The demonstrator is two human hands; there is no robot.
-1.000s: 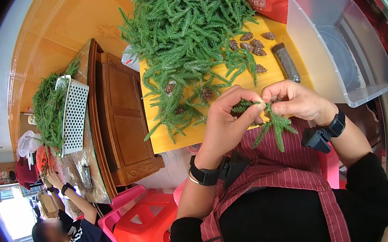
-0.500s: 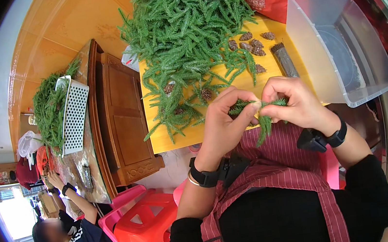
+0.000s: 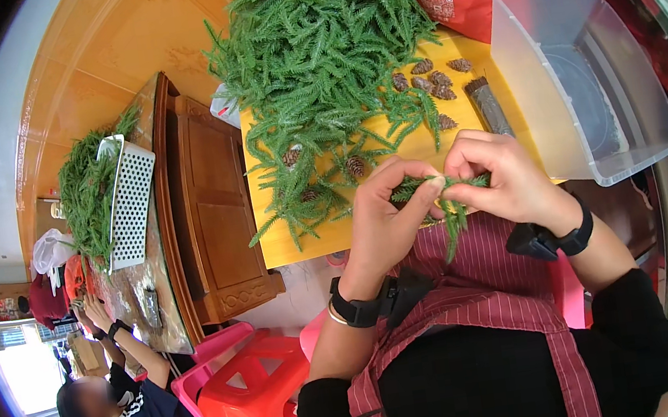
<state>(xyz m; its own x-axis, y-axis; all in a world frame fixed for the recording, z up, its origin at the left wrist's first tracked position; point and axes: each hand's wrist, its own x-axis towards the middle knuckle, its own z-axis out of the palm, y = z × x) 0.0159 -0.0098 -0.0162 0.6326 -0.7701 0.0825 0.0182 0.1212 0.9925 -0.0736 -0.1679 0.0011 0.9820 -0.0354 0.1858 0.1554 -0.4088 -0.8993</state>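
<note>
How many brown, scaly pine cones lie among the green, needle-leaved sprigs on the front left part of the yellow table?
3 visible: an upper-left cone, a right-hand cone, and a lower cone partly covered by sprigs. More may be hidden beneath.

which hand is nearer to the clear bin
Right. The right hand is just left of the bin, toward its near end; the left hand is farther left, on the right hand's other side.

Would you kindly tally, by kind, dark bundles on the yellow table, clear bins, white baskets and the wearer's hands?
Dark bundle: 1
Clear bin: 1
White basket: 1
Left hand and right hand, holding green sprig: 2
Total: 5
</note>
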